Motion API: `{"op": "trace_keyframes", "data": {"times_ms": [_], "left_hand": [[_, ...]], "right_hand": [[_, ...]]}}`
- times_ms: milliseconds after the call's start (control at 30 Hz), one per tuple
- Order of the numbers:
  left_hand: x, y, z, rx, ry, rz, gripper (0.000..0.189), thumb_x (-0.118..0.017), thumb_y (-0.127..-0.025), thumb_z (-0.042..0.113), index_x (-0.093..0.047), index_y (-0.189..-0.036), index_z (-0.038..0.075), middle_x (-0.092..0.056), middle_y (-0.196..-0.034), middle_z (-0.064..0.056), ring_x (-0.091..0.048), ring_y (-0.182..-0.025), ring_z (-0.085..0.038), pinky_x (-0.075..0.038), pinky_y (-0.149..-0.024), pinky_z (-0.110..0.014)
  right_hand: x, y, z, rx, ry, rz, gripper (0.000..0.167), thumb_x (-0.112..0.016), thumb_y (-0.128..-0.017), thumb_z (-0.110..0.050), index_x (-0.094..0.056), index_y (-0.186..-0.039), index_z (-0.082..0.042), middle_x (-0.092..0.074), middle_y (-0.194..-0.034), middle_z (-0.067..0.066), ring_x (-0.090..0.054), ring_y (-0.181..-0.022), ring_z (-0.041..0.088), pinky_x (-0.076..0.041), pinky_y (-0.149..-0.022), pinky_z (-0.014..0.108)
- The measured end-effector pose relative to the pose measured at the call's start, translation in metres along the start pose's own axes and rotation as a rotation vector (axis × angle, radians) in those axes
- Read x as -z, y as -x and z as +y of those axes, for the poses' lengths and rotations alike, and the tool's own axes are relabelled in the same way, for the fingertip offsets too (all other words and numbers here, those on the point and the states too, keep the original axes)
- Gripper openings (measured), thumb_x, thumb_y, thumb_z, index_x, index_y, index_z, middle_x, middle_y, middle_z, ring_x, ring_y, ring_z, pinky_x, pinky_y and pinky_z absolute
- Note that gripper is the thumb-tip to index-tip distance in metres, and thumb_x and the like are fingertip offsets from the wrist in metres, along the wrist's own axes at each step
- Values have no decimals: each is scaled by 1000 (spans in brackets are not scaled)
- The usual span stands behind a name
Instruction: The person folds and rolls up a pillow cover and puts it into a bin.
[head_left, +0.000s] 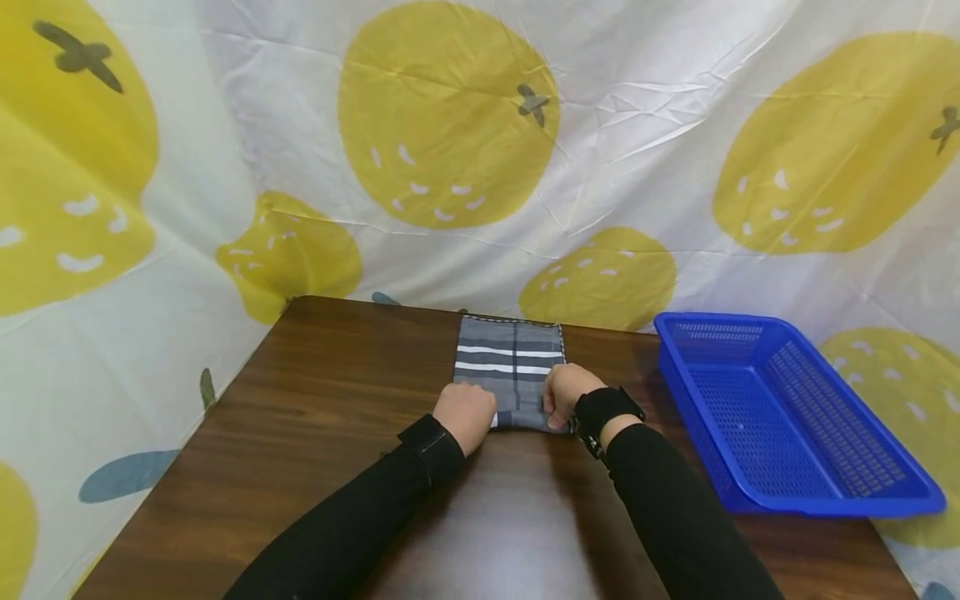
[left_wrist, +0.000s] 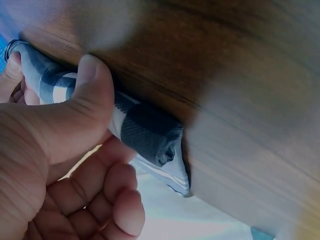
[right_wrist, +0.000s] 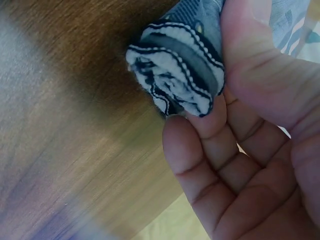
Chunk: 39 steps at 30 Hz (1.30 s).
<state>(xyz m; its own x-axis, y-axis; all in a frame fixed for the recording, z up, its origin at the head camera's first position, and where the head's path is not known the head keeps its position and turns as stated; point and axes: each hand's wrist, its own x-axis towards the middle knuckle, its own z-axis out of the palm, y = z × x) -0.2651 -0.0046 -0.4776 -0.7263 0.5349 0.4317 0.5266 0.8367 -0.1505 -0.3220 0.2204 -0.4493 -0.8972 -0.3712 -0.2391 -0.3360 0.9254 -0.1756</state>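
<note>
A grey checked towel [head_left: 504,382] with white stripes lies on the table, flat at its far part and rolled up along its near edge. My left hand [head_left: 467,414] grips the left part of the roll, its thumb [left_wrist: 92,95] pressed along the near side and the fingers curled beneath. At the roll's right end, my right hand [head_left: 567,392] holds it between thumb and curled fingers. The right wrist view shows that roll end [right_wrist: 175,70] as a layered spiral with white pile and dark stitched edging. Both wrists wear black bands.
A blue plastic basket [head_left: 738,500] with perforated walls stands on the right of the brown wooden table [head_left: 337,367]. Behind the table's far edge and along its left side hangs a white curtain [head_left: 285,108] printed with yellow fruit.
</note>
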Motion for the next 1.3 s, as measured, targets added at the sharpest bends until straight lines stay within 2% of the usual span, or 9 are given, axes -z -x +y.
{"op": "trace_keyframes", "data": {"times_ms": [300,467,600,800,967,1033,1167,1267,1300], "left_hand": [[-14,-1,-3,5,-22,13,23,-74,-91,10,-78,-69,17,-76,-73,-2,-68,-72,-22,-59,-62,-38],[-19,-6,-9,17,31,-48,24,-71,-95,8,-76,-72,14,-76,-74,-4,-69,-72,-23,-62,-62,-41],[-15,-15,-16,28,97,-160,18,-77,-91,8,-73,-74,11,-77,-78,-7,-73,-74,-26,-64,-65,-45],[-11,-34,-29,53,160,-403,23,-91,-82,19,-70,-77,11,-76,-83,-4,-73,-78,-23,-63,-72,-46],[-14,-49,-39,45,152,-580,41,-85,-86,21,-50,-66,15,-52,-71,2,-52,-70,-17,-49,-65,-38],[-13,-54,-41,57,164,-644,45,-82,-87,19,-46,-61,17,-47,-69,3,-46,-69,-17,-43,-63,-37],[-12,-64,-42,80,196,-746,41,-84,-88,19,-55,-59,17,-52,-71,3,-49,-71,-17,-47,-67,-37],[-15,-68,-42,69,181,-793,30,-86,-88,24,-66,-67,15,-65,-78,2,-56,-77,-17,-55,-78,-36],[-17,-69,-42,40,152,-815,28,-85,-89,25,-68,-70,14,-68,-82,2,-57,-79,-17,-56,-82,-36]], "right_hand": [[6,8,-8,-33,-1,5,28,-99,-68,-12,-71,-69,-14,-66,-78,-5,-57,-75,14,-50,-69,29],[5,10,-7,-40,-16,32,28,-99,-68,-13,-71,-70,-15,-67,-77,-5,-57,-75,14,-51,-71,30],[1,10,-5,-23,-36,52,27,-99,-67,-12,-72,-69,-15,-68,-74,-7,-58,-74,13,-53,-71,30],[-2,17,-9,-35,-7,124,31,-100,-65,-14,-70,-67,-19,-66,-72,-8,-59,-72,14,-54,-72,35],[-17,30,-17,-12,92,294,29,-100,-63,-15,-72,-69,-19,-72,-74,-4,-67,-71,21,-57,-71,42],[-25,36,-21,13,146,380,28,-99,-63,-15,-72,-69,-18,-74,-74,-2,-69,-70,22,-59,-68,44],[-38,48,-26,56,234,495,32,-97,-66,-15,-65,-61,-15,-70,-67,1,-67,-65,22,-58,-63,44],[-43,55,-28,73,250,516,28,-97,-65,-15,-69,-63,-14,-72,-69,4,-69,-69,24,-58,-65,45],[-44,57,-29,72,242,516,24,-97,-64,-15,-73,-67,-14,-74,-73,4,-71,-72,26,-59,-67,45]]}}
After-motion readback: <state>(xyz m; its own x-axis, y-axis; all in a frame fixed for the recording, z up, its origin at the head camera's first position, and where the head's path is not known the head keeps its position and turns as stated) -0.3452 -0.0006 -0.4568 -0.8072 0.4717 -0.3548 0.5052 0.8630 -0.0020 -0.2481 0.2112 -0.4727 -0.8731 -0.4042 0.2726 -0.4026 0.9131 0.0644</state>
